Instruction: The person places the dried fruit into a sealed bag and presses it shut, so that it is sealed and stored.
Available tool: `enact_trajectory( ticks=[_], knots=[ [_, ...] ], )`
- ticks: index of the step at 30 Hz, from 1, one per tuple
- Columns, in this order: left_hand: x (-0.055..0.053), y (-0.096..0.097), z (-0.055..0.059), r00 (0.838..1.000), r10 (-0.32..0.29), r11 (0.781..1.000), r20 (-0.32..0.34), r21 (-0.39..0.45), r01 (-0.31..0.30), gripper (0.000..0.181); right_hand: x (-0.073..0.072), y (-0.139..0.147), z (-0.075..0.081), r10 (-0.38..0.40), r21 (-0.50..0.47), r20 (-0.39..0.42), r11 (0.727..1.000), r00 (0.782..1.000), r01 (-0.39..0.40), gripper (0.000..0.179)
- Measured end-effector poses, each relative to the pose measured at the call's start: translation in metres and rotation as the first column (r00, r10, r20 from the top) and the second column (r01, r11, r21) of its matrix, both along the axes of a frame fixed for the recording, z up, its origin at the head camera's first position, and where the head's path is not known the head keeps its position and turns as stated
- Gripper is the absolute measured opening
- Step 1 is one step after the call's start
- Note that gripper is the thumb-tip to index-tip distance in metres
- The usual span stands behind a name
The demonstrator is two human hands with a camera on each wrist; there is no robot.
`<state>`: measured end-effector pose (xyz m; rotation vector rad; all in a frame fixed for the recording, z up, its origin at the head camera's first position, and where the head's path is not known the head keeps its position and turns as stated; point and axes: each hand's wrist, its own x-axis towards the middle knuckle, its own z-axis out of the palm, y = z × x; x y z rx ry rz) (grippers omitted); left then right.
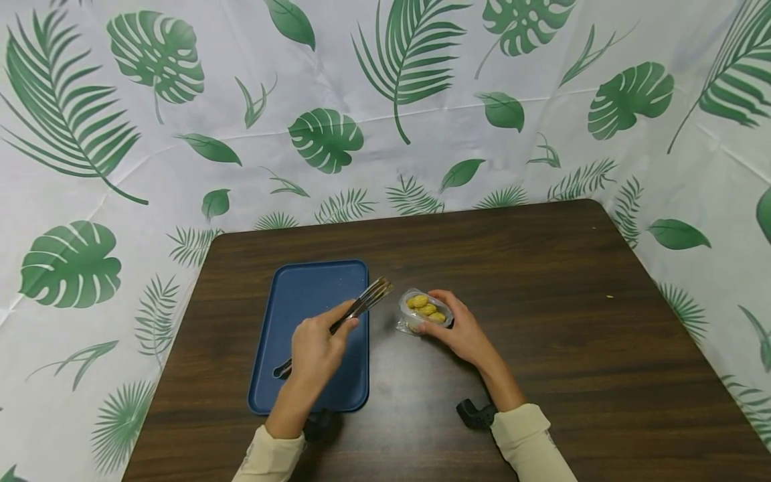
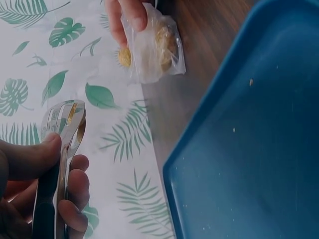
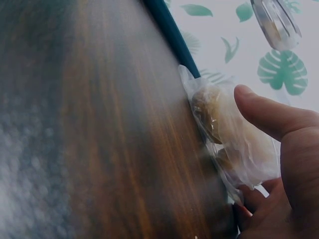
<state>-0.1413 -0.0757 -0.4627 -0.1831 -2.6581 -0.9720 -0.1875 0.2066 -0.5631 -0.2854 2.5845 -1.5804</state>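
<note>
My left hand (image 1: 316,351) grips a pair of metal serving tongs (image 1: 361,304) with dark handles, held over the blue tray (image 1: 337,271). In the left wrist view the slotted heads of the tongs (image 2: 62,117) lie close together; whether the yellow-brown patch there is food or a reflection I cannot tell. To the right of the tray, my right hand (image 1: 460,331) holds a small clear plastic packet (image 1: 405,323) between thumb and fingers. Several oval yellow food pieces (image 1: 424,308) show at its open top. Browner pieces (image 3: 208,112) show through the plastic in the right wrist view.
A dark wood-grain table (image 1: 578,321) lies under everything, with a leaf-patterned cloth (image 1: 421,154) behind and at both sides. Small crumbs (image 2: 251,82) dot the tray. One tiny yellow scrap (image 1: 610,296) lies at the table's right. A black wrist device (image 1: 476,414) juts out beside the right sleeve.
</note>
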Motion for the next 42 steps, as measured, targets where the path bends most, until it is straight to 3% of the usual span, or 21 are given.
enact_trajectory(
  ticks=[14,23,28,35,42],
  knots=[
    [0.0,0.017,-0.004,0.996,-0.083,0.996,-0.044,-0.018,0.082,0.034,0.0,0.0,0.0,0.001,-0.004,-0.01,1.0,1.0,-0.001,0.069],
    [-0.002,0.028,-0.008,0.99,-0.136,0.99,-0.021,-0.026,0.136,0.034,-0.001,0.001,-0.002,0.009,-0.005,-0.01,1.0,1.0,-0.009,0.07],
    [-0.004,0.034,-0.01,0.986,-0.158,0.986,-0.061,-0.056,0.155,0.035,-0.001,0.001,-0.003,0.013,-0.007,-0.015,1.0,1.0,-0.013,0.068],
    [-0.006,0.045,-0.013,0.982,-0.184,0.982,-0.03,-0.036,0.183,0.033,0.0,0.001,0.0,0.019,-0.024,-0.038,1.0,0.999,-0.02,0.067],
    [-0.007,0.051,-0.016,0.976,-0.204,0.978,-0.075,-0.05,0.2,0.031,0.0,0.003,-0.002,0.02,-0.028,-0.032,0.999,0.999,-0.021,0.071]
  ],
)
